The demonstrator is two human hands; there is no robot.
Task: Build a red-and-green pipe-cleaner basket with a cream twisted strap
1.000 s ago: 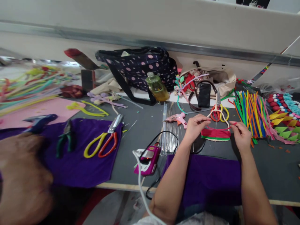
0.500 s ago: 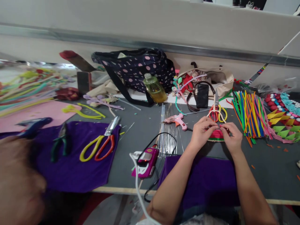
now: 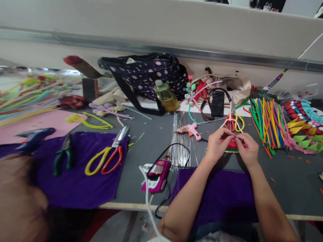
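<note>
My left hand (image 3: 219, 143) and my right hand (image 3: 246, 148) meet over the table, each pinching a thin pink-red strip (image 3: 234, 136) between thumb and fingers. Just below the fingertips lies a red piece with a green and pale edge (image 3: 232, 146), partly covered by both hands. Beyond the hands is a pair of scissors (image 3: 239, 122) with red and yellow handles, and a pale forked stem lies across them. A pink glue gun (image 3: 191, 130) rests to the left of my left hand.
Coloured sticks (image 3: 270, 124) lie to the right. A purple cloth (image 3: 83, 185) at left carries pliers (image 3: 63, 156) and large scissors (image 3: 111, 158). A magenta device (image 3: 159, 174) with cables sits near the front edge. A bottle (image 3: 167, 95) leans on a bag. Another person's blurred arm is at far left.
My fingertips have shifted slightly on the strip, and my right hand has moved a little left. The other person's arm has moved slightly, showing more of the blue tool.
</note>
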